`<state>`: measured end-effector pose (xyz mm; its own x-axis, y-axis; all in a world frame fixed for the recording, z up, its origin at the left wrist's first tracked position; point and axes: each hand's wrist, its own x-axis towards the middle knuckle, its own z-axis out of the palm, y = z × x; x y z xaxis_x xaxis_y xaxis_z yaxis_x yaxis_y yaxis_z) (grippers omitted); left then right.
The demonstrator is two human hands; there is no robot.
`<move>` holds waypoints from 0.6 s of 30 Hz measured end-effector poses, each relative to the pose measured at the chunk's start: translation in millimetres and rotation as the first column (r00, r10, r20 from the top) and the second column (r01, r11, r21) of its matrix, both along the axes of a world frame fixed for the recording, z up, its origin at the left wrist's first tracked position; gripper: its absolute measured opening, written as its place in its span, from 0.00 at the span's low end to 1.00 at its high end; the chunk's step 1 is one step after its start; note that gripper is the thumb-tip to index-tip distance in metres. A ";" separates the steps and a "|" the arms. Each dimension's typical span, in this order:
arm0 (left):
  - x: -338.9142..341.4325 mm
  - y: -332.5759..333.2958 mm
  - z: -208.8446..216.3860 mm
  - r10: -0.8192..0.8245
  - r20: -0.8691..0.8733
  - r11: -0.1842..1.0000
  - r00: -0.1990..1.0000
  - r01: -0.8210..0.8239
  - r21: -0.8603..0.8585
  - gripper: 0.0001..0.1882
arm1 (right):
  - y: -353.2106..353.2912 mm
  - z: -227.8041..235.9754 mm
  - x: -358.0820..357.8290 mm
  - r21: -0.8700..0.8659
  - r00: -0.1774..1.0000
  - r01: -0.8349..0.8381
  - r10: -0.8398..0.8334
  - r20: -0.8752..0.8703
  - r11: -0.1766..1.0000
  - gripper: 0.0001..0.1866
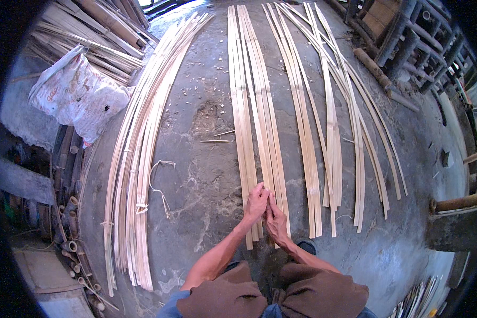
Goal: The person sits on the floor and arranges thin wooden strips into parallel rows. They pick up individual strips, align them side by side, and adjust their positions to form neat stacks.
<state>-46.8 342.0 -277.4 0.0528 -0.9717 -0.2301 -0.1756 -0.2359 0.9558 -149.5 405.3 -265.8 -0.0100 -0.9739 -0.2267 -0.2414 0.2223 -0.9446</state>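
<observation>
Long pale bamboo strips (241, 116) lie in front of me, grouped side by side and running away across the floor. My left hand (257, 202) is closed over the near part of this group, its fingers bent and pressed together. Close against it, my right hand (274, 218) is closed too, and the fingertips of both meet above the strips. Whatever they pinch is hidden or too small to make out. To the right lie more bamboo strips (308, 175), some crossing each other at the far end.
A thick bundle of bamboo strips (143, 132), tied near its close end, lies at left. Beside it are a loose tie strip (161, 185) and a white sack (77, 93). Bamboo poles (71, 233) line the left side; a bamboo frame (408, 47) stands far right.
</observation>
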 end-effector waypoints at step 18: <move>24.8 -28.4 12.1 0.278 -0.155 0.959 0.948 -0.282 -0.007 0.18 | -1.8 11.5 -7.4 -0.230 0.984 -0.174 0.160 -0.080 0.957 0.23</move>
<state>-22.1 313.6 -265.3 0.2905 -0.9290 -0.2292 0.0406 -0.2273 0.9730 -156.9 403.5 -254.3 0.1511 -0.9885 0.0052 -0.3135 -0.0529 -0.9481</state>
